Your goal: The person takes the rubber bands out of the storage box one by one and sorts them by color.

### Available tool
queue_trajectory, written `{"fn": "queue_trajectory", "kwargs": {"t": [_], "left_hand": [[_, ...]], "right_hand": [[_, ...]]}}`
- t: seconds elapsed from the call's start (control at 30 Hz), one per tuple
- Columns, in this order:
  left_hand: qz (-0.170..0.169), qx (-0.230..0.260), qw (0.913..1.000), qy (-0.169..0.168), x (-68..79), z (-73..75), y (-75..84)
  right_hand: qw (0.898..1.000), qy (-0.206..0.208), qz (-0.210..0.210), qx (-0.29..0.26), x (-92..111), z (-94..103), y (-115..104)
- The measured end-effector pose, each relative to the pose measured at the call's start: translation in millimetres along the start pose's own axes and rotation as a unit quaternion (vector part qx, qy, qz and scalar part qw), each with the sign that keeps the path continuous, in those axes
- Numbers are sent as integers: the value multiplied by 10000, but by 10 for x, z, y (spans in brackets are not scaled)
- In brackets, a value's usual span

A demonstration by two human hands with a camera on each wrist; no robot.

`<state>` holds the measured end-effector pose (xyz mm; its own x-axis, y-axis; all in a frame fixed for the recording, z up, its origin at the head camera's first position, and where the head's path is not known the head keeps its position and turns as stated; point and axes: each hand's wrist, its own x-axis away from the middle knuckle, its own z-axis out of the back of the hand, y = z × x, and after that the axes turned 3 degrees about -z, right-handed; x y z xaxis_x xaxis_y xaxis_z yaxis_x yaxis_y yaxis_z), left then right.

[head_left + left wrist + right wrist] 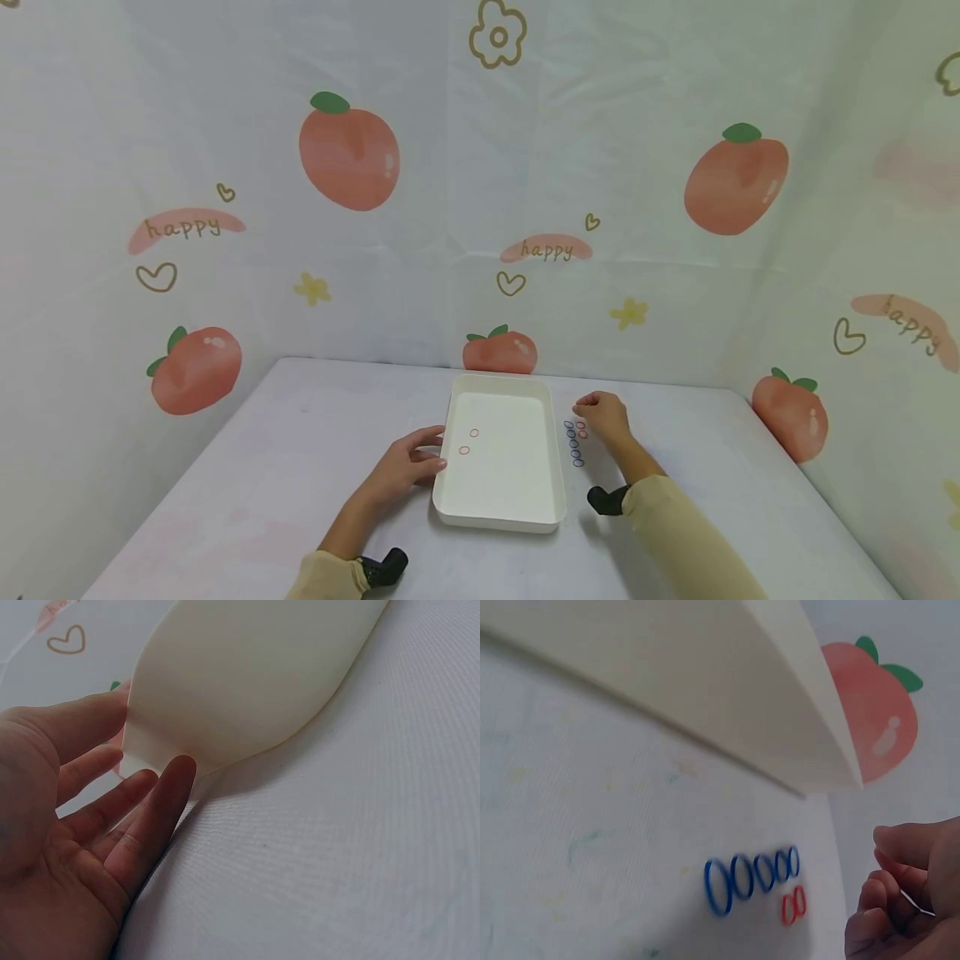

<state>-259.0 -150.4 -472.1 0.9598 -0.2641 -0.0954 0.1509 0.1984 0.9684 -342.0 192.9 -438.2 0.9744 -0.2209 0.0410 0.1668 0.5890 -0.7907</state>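
Note:
A white rectangular tray [498, 492] stands on the table with two small red rings [468, 442] inside it. My left hand [408, 462] rests at the tray's left side, its fingers loosely extended. Its fingertips touch the tray wall [247, 690] in the left wrist view. To the right of the tray lie several blue rings [574, 444] in a row, with two red rings [582, 433] beside the far end. My right hand [603, 414] is just beyond these rings, thumb and forefinger brought together. A reddish edge shows at their tips; I cannot tell whether they pinch a ring.
A white cloth covers the table [337, 408]. Behind it hangs a pale backdrop [420, 292] printed with fruit, hearts and flowers. Each wrist wears a black device, such as the right one [609, 500]. The tray's raised right wall [705, 682] stands next to the rings.

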Motion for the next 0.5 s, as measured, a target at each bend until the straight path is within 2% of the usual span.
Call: {"fn": "queue_trajectory", "kwargs": {"t": [0.27,0.5], "left_hand": [[38,-33,10000,9,-18,-16,13],[128,-28,9999,28,-24,-4,3]], "right_hand": [[9978,-243,-16,-620,21,-111,-230],[9917,-624,229,-1096,60,-345,-455]]}}
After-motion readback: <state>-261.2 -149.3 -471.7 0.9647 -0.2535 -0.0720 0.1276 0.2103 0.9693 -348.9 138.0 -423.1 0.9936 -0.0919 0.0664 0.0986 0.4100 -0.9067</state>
